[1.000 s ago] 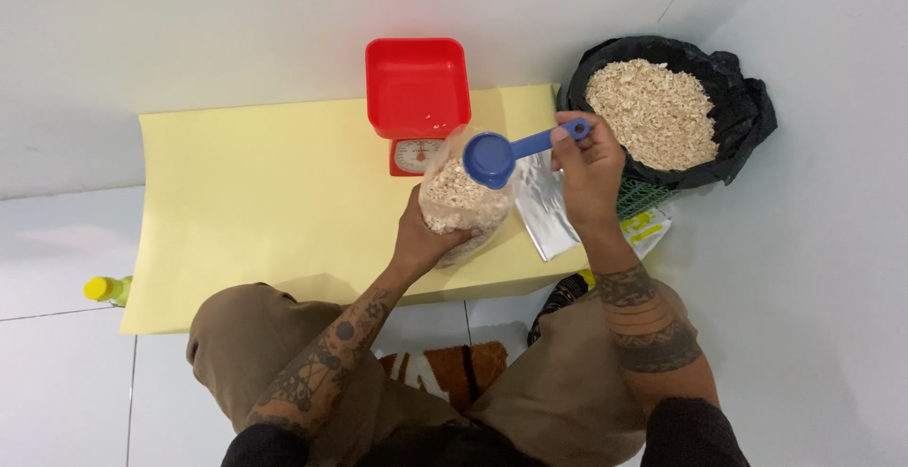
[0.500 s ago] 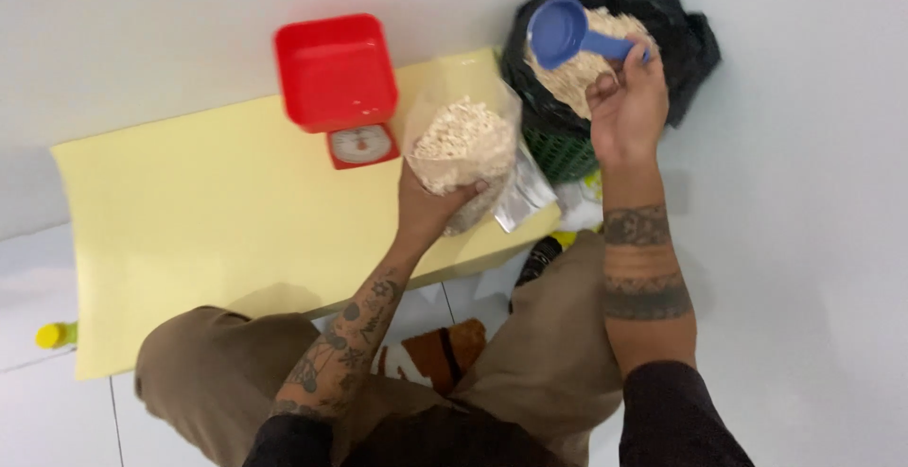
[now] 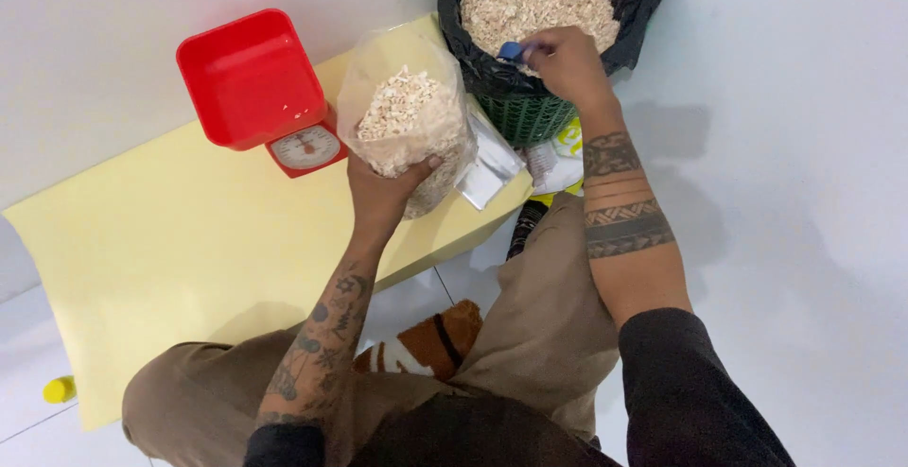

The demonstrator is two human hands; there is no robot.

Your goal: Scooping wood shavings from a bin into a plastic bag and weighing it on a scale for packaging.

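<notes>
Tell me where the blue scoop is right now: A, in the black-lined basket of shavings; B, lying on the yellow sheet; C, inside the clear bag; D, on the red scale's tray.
A: the right hand pushes the blue scoop into the shavings in the black-lined basket.

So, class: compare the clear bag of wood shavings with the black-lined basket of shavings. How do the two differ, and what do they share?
The clear bag is see-through; the black-lined basket is dark and shows its contents only from the top. The left hand holds the clear bag above the yellow sheet; the black-lined basket sits beside that sheet. The clear bag is smaller than the black-lined basket. The right hand dips a blue scoop into the basket only. Both hold pale shavings.
</notes>
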